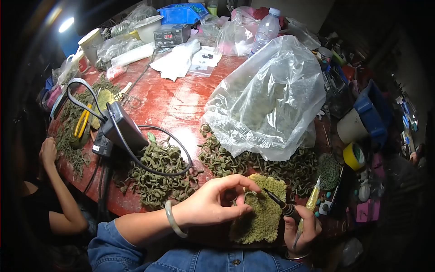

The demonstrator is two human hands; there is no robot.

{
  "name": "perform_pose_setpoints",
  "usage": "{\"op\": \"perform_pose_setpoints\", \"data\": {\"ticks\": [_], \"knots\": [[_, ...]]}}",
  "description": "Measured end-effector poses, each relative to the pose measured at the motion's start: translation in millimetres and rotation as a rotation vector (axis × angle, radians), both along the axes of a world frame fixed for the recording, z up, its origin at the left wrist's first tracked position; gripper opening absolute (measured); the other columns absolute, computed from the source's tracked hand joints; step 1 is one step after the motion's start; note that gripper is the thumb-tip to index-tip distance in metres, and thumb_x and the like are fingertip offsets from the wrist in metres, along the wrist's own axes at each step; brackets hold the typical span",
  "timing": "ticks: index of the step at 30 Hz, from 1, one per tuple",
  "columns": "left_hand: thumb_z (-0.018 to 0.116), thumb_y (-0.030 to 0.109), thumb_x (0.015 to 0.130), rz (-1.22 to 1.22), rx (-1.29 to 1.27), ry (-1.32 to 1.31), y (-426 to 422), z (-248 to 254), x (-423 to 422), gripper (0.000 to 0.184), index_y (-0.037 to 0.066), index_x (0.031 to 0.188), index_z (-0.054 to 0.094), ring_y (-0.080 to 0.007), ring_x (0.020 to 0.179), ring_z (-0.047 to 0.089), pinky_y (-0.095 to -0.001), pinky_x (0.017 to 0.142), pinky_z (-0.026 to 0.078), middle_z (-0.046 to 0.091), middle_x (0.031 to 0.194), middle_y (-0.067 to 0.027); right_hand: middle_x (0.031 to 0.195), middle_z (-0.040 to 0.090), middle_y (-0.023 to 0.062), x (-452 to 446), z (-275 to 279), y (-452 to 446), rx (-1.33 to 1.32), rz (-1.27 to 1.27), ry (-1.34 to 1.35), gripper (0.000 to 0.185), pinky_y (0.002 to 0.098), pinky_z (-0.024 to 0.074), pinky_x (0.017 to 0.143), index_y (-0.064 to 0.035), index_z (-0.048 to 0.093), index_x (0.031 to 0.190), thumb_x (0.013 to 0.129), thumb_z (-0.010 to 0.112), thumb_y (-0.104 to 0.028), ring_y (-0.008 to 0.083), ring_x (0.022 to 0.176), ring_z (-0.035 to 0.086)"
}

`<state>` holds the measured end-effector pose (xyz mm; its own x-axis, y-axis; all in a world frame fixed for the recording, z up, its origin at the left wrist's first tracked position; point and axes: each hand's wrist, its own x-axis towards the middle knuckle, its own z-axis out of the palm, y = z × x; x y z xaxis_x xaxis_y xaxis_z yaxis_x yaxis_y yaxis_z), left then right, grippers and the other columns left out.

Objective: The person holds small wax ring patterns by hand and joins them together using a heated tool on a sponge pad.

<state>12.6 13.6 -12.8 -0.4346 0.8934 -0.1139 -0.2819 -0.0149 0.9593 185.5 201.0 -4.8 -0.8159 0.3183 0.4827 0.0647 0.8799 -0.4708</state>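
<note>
Left, another person's arm (63,199) emerges from darkness beside the red table (174,102). The box's (172,35) red display is unreadable. The left hand (213,199) pinches a small ring (250,197), fingers narrow, over a yellow-green pad (267,217); the right hand (303,228) grips a dark-tipped tool (282,203). Rightward, clutter fades into shadow.

We can read no words, brands or numbers with certainty. At the far left, we see red characters glowing on a dark box's display (168,38), too small to make out. Nearer on the left, a black adapter (104,145) bears an illegible white label (96,148). A far white sheet (206,58) shows small dark marks, unreadable to us.
</note>
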Motion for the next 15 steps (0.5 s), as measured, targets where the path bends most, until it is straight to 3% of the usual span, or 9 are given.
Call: {"op": "perform_pose_setpoints", "data": {"ticks": [5,10,15], "knots": [[0.065,-0.002,0.088,0.004,-0.050,0.001,-1,6,-1,0.035,0.002,0.122,0.056,0.0002,0.078,0.048,-0.0174,0.072,0.043,0.051,0.083,0.0067,0.080,0.068,0.0082,0,1,1,0.029,0.002,-0.004,0.028,0.0362,0.0516,0.061,-0.0042,0.064,0.101,0.085,0.075,-0.025,0.0288,0.068,0.067],[0.067,0.002,0.088,0.079,-0.100,0.232,-1,5,-1,0.033,0.002,0.119,0.058,0.0017,0.072,0.045,-0.0153,0.065,0.038,0.051,0.079,0.0086,0.079,0.068,0.0102,4,0,8,0.012,-0.025,-0.017,0.026,0.0372,0.0510,0.060,-0.0030,0.064,0.098,0.084,0.076,-0.021,0.0309,0.066,0.065],[0.067,0.002,0.088,0.052,-0.107,0.186,-1,7,-2,0.032,0.002,0.119,0.059,0.0016,0.072,0.045,-0.0155,0.066,0.039,0.051,0.079,0.0084,0.074,0.065,0.0121,1,7,10,0.058,-0.015,-0.122,0.025,0.0385,0.0504,0.058,-0.0029,0.063,0.094,0.080,0.078,-0.017,0.0330,0.064,0.064]]}}
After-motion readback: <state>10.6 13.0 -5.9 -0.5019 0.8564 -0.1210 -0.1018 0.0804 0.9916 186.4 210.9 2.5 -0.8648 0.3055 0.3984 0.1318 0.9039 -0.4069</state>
